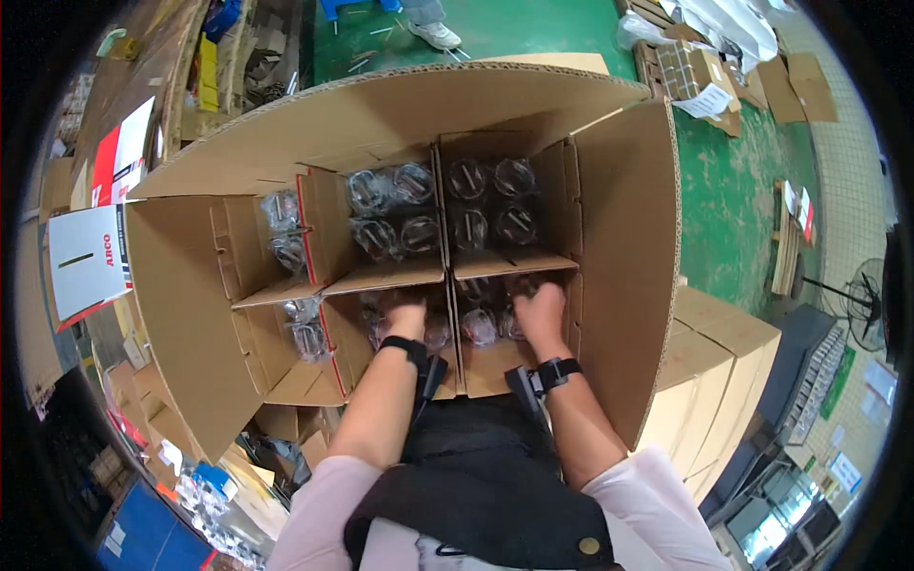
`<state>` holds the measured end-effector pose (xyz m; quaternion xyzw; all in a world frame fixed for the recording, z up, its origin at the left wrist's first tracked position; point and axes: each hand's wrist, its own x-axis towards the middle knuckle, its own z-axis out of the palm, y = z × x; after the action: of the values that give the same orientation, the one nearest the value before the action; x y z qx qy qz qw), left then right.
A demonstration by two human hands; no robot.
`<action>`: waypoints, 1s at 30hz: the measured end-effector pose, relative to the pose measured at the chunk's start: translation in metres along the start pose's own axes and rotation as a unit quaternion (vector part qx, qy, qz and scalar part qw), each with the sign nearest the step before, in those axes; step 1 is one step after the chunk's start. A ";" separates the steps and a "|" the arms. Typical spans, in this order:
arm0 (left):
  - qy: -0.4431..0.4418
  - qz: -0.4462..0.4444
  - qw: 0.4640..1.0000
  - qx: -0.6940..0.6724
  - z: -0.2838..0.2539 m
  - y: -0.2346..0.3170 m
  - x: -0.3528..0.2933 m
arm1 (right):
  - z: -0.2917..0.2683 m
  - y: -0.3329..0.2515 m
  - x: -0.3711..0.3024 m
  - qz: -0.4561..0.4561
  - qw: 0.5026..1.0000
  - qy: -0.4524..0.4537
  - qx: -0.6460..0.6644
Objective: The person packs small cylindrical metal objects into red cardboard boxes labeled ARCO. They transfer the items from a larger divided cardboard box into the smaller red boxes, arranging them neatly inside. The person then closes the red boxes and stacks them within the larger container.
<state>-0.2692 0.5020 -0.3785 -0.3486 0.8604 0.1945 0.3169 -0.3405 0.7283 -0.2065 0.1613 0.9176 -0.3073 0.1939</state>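
An open box [624,257] fills the middle of the frame, its flaps raised. Cardboard dividers [386,276] split it into compartments, and wrapped items [514,178], round and in clear plastic, stand inside. Four show in the upper right compartment and four in the upper middle one; the narrow pair at the left holds more, seen partly.

The left hand [407,316] reaches down into the lower middle compartment, among the wrapped items there. The right hand [541,310] reaches into the lower right compartment, just beside a wrapped item. The hands are apart, a divider between them. The fingers of both are mostly hidden, so I cannot tell whether either one grips anything. Each wrist wears a black strap [559,372].

A white box [81,266] with red edges stands at the left of the frame, and closed cartons [700,371] are stacked at the lower right. Green floor [733,209] shows at the upper right, with a fan [860,297] near the right edge.
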 end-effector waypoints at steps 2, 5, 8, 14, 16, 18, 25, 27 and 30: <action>0.044 0.003 0.999 0.014 -0.001 0.026 -0.014 | -0.005 0.020 0.005 -0.010 0.998 0.035 -0.060; 0.014 0.027 0.999 -0.038 -0.038 0.057 -0.034 | 0.039 0.074 0.023 -0.050 0.986 0.097 -0.128; 0.276 0.198 0.938 -0.068 -0.056 0.015 -0.042 | 0.064 0.065 0.031 -0.099 0.979 0.069 -0.164; -0.158 -0.182 0.741 -0.626 -0.159 0.013 -0.087 | 0.045 0.046 0.032 -0.056 0.979 -0.010 -0.196; -0.102 -0.170 0.748 -0.633 -0.155 0.013 -0.089 | 0.046 0.048 0.039 -0.053 0.979 -0.006 -0.195; -0.038 -0.144 0.813 -0.563 -0.151 0.019 -0.079 | 0.051 0.057 0.047 -0.082 0.970 0.058 -0.221; 0.092 -0.019 0.994 -0.049 -0.083 -0.006 -0.027 | 0.014 0.018 0.006 0.032 0.982 -0.180 -0.036; 0.023 0.009 0.999 0.029 -0.095 0.009 -0.023 | 0.038 0.048 -0.002 0.086 0.972 -0.195 0.096; 0.116 0.080 0.990 -0.015 -0.101 -0.005 -0.033 | 0.056 0.014 -0.019 0.088 0.982 -0.167 0.004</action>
<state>-0.2883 0.4584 -0.2837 -0.3035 0.9134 0.1901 0.1933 -0.3042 0.7007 -0.2461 0.1890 0.8534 -0.3148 0.3699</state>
